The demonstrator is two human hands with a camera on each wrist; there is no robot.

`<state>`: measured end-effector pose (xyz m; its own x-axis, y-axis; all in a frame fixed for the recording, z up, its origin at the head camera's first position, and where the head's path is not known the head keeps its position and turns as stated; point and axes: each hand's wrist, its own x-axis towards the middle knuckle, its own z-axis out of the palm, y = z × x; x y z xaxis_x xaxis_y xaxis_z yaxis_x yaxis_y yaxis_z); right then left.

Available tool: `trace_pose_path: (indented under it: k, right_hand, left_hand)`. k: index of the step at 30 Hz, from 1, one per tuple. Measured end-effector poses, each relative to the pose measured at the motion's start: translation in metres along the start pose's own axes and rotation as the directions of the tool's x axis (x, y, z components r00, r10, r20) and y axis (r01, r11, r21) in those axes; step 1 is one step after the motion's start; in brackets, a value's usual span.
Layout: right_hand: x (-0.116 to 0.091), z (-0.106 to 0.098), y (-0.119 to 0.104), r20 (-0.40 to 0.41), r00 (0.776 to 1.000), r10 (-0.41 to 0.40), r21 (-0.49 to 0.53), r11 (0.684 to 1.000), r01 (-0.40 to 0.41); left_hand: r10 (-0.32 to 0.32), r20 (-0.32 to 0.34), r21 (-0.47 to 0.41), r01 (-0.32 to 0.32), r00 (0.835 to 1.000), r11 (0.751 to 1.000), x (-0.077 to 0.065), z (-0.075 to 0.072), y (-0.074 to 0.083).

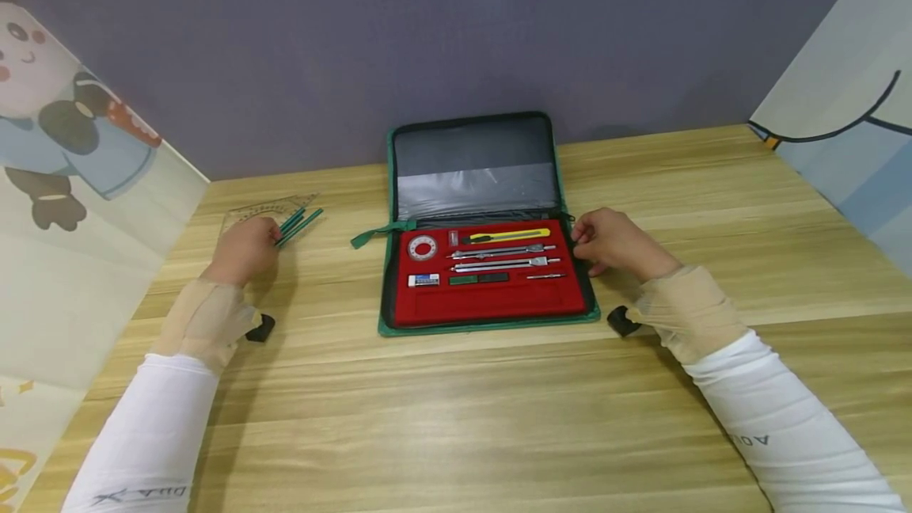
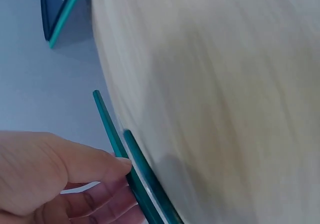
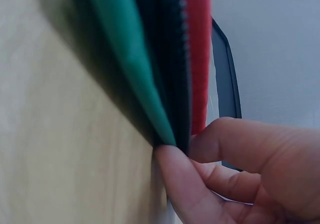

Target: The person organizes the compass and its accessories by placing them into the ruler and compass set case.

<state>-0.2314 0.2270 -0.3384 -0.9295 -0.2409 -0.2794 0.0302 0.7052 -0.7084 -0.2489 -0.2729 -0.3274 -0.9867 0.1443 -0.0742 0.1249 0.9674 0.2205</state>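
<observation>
A green zippered case (image 1: 492, 329) lies unfolded on the table, its lid leaning back. Its red insert (image 1: 492, 303) bears two compasses (image 1: 502, 265), a yellow utility knife (image 1: 509, 236), an eraser (image 1: 423, 280) and a round white dial (image 1: 422, 248). My right hand (image 1: 616, 242) pinches the case's right edge, thumb on the green cover and finger by the zipper (image 3: 184, 58). Off to the left, my left hand (image 1: 248, 248) pinches a dark green pencil (image 2: 107, 116) between thumb and fingers. Another green pencil (image 2: 150, 176) lies alongside it.
Behind the left hand lies a clear set square (image 1: 278, 203), partly covered by the hand. A green strap (image 1: 378, 234) sticks out from the case's left side. A grey panel (image 1: 456, 38) rises behind the wooden table (image 1: 442, 418), with patterned walls on both sides.
</observation>
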Motion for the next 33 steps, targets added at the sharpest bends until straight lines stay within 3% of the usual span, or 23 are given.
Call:
trace_pose_path:
  k: [10, 19, 25, 33]
  right_hand:
    - [0.0, 0.0, -0.002, 0.009, 1.0, 0.005, -0.005, 1.0, -0.005]
    - [0.0, 0.0, -0.003, 0.007, 1.0, 0.0, -0.003, 1.0, 0.0]
    - [0.001, 0.0, -0.001, 0.003, 1.0, -0.003, -0.013, 1.0, 0.003]
    - [0.001, 0.0, 0.0, -0.003, 1.0, -0.002, -0.013, 1.0, 0.002]
  left_hand:
    - [0.119, -0.054, 0.029, -0.118, 0.991, 0.993, -0.001, -0.001, 0.038]
    - [0.235, -0.054, 0.047, -0.233, 0.971, 0.971, -0.009, -0.001, 0.086]
    - [0.318, -0.098, 0.082, -0.311, 0.943, 0.947, -0.01, 0.005, 0.115]
    - [0.366, -0.08, 0.099, -0.358, 0.927, 0.929, -0.015, 0.012, 0.147]
